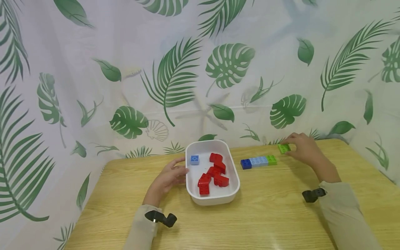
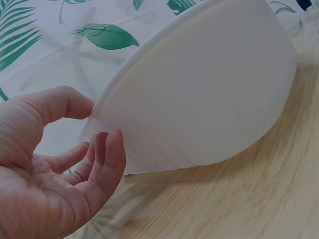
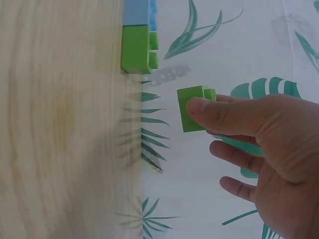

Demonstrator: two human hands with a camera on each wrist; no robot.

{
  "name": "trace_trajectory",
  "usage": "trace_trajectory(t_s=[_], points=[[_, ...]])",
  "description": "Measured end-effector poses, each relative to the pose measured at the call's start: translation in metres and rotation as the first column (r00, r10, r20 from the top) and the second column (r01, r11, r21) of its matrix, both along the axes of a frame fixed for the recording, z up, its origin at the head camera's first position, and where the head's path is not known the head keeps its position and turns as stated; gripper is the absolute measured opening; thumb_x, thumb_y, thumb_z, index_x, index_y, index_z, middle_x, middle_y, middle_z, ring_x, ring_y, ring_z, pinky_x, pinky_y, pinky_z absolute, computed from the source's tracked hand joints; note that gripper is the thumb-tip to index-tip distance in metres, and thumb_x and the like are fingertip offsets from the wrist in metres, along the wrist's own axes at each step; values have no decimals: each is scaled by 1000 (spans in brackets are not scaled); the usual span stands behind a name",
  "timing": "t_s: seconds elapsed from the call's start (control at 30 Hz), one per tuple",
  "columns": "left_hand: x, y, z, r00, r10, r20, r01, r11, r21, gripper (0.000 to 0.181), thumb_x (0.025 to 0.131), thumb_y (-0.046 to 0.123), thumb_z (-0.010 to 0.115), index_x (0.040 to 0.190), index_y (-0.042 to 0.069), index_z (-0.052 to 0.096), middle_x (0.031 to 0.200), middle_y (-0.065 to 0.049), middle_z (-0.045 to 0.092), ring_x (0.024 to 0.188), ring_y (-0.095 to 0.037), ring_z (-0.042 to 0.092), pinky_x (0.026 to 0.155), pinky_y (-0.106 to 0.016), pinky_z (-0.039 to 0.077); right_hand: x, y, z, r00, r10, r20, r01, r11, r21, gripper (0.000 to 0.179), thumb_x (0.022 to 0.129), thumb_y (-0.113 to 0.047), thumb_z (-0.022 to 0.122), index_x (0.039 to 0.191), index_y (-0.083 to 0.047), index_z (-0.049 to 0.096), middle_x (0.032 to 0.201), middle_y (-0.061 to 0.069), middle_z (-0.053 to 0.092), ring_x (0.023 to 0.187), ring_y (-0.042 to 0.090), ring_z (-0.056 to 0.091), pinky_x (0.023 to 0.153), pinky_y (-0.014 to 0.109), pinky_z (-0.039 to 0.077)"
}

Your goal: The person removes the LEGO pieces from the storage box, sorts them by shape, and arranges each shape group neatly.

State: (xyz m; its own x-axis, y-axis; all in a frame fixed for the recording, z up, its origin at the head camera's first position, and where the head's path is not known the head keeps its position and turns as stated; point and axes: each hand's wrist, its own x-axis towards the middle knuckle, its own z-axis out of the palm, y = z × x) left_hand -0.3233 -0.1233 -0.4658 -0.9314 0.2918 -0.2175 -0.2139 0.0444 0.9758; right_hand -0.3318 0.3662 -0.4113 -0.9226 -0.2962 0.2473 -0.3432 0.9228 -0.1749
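My right hand [image 1: 304, 148] pinches a green toy building brick [image 3: 192, 109] between thumb and forefinger, with its other fingers loosely bent. The brick is beyond the right end of a row of bricks: a dark blue brick [image 1: 246, 164], a light blue part [image 1: 259, 161] and another green brick [image 1: 271, 160]. My left hand [image 1: 170, 176] is at the left side of a white plastic bin [image 1: 215, 200], one digit touching its rim and the other relaxed fingers by its outer wall. Inside lie several red bricks [image 1: 214, 172] and one light blue brick [image 1: 194, 160].
The wooden table [image 1: 250, 215] extends in front of the bin and row. Behind it hangs a white leaf-print curtain [image 1: 187, 69], close beyond the table's back edge. A small black camera is strapped to each wrist.
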Motion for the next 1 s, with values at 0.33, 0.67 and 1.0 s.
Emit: trace_trajectory(t_s=[0.33,0.67,1.0], points=[[0,0,0,1000,9,4,-9,1000,3,64,94,11,65,153,12,40,135,-25,61,98,-20,70,87,-39,61,-3,-1,-10,999,17,43,-18,1000,23,39,80,-7,82,117,0,73,117,25,67,106,50,55,90,67,44],[0,1,0,1000,-3,-2,3,1000,0,64,95,11,64,154,12,39,139,-28,58,101,-21,69,90,-39,60,-5,-2,-18,996,2,85,0,1000,-29,33,81,-10,81,112,-4,73,111,20,67,101,45,50,86,71,37],[1,2,2,1000,13,-3,-13,1000,3,63,95,12,65,154,14,41,138,-26,60,103,-23,69,93,-43,59,-7,-5,-23,990,-25,135,27,999,-17,33,80,-14,82,111,-8,72,109,19,66,106,48,49,89,72,34]])
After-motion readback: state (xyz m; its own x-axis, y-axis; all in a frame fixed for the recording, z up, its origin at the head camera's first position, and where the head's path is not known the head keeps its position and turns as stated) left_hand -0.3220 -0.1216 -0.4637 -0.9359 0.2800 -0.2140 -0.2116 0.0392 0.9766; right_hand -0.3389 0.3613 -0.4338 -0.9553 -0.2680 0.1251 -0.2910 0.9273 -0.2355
